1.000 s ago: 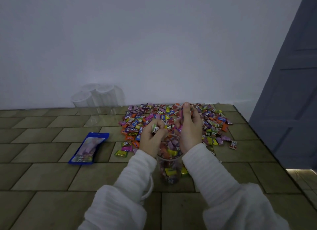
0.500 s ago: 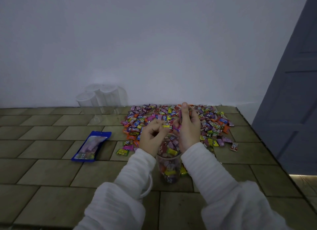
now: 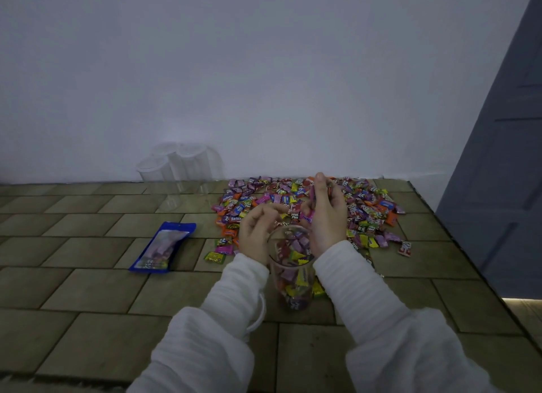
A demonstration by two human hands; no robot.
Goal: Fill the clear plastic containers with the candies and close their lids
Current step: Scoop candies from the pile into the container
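Note:
A clear plastic container (image 3: 293,287) stands on the tiled floor between my wrists, partly filled with wrapped candies. My left hand (image 3: 256,234) hovers over its left rim with loosely curled fingers, and I see nothing in them. My right hand (image 3: 327,216) is raised over the right rim and grips a few candies, with pink wrappers showing between its fingers. Just behind both hands a wide pile of colourful candies (image 3: 369,207) is spread on the floor. Three empty clear containers (image 3: 179,172) stand by the wall at the back left.
A blue candy pouch (image 3: 162,247) lies flat on the tiles to the left. A few stray candies (image 3: 215,256) lie near my left wrist. The white wall runs along the back. A dark door (image 3: 498,157) and the floor's edge are on the right.
My left hand held a green candy over the container a second ago; its fingers have since loosened and the candy is no longer seen. My right hand stays raised with its candies.

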